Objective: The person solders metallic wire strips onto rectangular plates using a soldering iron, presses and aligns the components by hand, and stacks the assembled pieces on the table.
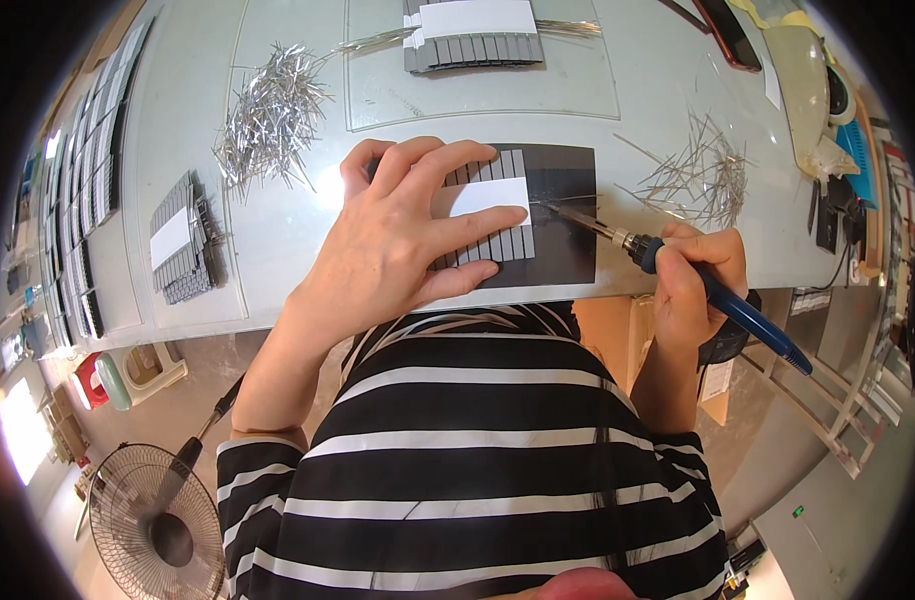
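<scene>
My left hand (393,235) lies with spread fingers over a row of narrow grey strips (516,243) crossed by a white band (483,196). The strips rest on a dark rectangular mat (568,262), and part of them is hidden under the palm. Pinched like a pen in my right hand (700,280) is a soldering iron (748,316) with a blue handle and a metal barrel. Its tip points left, close to the right end of the strips. A thin wire seems to lie near the tip; whether they touch I cannot tell.
Loose silvery wires (273,120) are heaped at the upper left, with another scattered pile (703,178) on the right. A banded strip stack (475,48) stands at the back, a smaller one (183,243) at left. A phone (728,33) lies back right; a fan (168,530) stands lower left.
</scene>
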A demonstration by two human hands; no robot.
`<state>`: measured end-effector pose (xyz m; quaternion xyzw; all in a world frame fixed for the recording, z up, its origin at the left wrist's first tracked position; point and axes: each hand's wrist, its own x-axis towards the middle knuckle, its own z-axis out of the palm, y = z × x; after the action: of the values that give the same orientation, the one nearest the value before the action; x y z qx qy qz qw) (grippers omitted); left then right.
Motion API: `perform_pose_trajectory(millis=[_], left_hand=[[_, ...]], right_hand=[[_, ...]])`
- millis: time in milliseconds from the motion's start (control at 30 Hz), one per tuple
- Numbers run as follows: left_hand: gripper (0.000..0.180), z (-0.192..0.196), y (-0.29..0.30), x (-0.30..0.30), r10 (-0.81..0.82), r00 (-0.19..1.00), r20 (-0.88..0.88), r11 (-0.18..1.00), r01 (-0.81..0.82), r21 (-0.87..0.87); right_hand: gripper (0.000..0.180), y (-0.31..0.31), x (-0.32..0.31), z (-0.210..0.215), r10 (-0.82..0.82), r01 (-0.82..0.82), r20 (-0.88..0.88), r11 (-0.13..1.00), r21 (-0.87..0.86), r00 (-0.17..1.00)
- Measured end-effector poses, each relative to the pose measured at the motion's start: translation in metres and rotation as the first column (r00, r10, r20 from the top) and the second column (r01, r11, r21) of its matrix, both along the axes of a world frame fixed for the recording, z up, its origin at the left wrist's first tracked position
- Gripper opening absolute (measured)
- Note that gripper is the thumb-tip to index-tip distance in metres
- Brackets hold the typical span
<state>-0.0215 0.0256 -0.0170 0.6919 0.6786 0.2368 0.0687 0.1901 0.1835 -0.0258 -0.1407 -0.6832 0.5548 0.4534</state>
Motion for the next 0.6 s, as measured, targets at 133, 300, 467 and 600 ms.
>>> perform_pose_trajectory(millis=[133, 300, 467, 600], left_hand=[[0.038, 0.0, 0.0, 0.0, -0.002, 1.0, -0.001, 1.0, 0.002, 0.0], [0.039, 0.0, 0.0, 0.0, -0.003, 1.0, 0.0, 1.0, 0.003, -0.001], [0.039, 0.0, 0.0, 0.0, -0.001, 1.0, 0.001, 1.0, 0.001, 0.001], [0.039, 0.0, 0.001, -0.001, -0.008, 1.0, -0.005, 1.0, 0.008, -0.005]], right_hand=[[0.014, 0.0, 0.0, 0.0, 0.003, -0.003, -0.005, 1.0, -0.017, 1.0], [0.015, -0.004, 0.001, 0.004, -0.043, 0.046, 0.032, 0.996, -0.075, 0.999], [0.014, -0.007, 0.001, 0.004, -0.136, 0.142, 0.087, 0.988, -0.061, 0.987], [0.012, -0.012, -0.002, 0.014, -0.185, 0.219, 0.167, 0.953, -0.212, 0.968]])
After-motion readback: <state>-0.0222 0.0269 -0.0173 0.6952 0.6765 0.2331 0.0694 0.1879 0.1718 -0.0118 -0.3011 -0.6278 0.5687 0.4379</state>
